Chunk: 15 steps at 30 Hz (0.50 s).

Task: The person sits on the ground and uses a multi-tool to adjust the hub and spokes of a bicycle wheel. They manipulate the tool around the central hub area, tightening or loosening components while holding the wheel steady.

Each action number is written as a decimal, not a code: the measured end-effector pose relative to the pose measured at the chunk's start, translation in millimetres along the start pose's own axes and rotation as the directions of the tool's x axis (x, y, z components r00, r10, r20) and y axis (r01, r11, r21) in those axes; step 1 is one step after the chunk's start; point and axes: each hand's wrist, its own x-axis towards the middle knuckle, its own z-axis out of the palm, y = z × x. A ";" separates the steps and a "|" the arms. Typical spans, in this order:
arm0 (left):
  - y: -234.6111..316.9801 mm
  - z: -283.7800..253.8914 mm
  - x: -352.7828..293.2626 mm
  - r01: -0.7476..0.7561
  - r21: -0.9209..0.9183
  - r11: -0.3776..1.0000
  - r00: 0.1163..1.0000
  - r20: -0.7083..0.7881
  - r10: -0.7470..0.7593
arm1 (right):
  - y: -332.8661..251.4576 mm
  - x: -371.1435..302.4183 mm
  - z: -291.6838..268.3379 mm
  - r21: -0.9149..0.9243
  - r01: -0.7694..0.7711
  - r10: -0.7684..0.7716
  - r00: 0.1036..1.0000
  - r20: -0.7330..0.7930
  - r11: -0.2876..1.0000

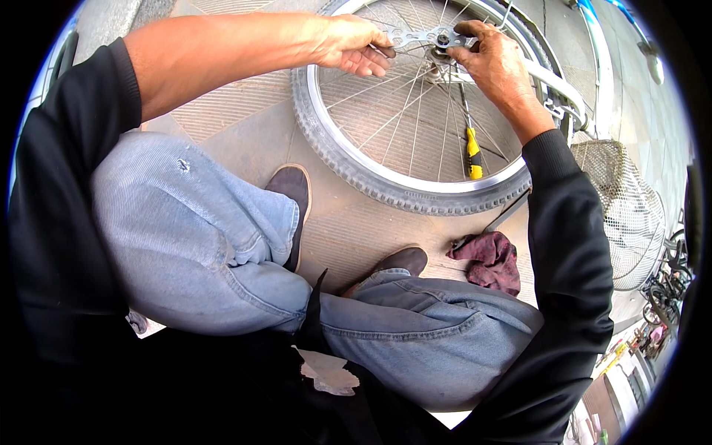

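Observation:
A flat silver multi-hole wrench (415,37) lies across the hub of a bicycle wheel (337,141), at the axle end. My left hand (356,48) grips the wrench's left end between thumb and fingers. At its right end, close beside the axle, the thumb and fingers of my right hand (498,65) close on the wrench. The wheel has a knobby grey tyre and a silver rim. Below the hub, a yellow and black screwdriver (474,154) rests among the spokes, its shaft toward the hub.
A dark red, stained cloth (491,265) lies on the ribbed floor below the tyre, next to a thin dark rod. White frame tubes (560,87) and a wire mesh basket (627,215) are at the right. My shoes (291,185) are near the wheel's lower left.

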 end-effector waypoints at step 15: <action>36.1 -7.6 9.6 -0.279 0.959 -0.052 0.700 0.241 0.673 | -3.0 4.2 -6.2 -0.004 0.047 -0.047 0.997 0.057 0.999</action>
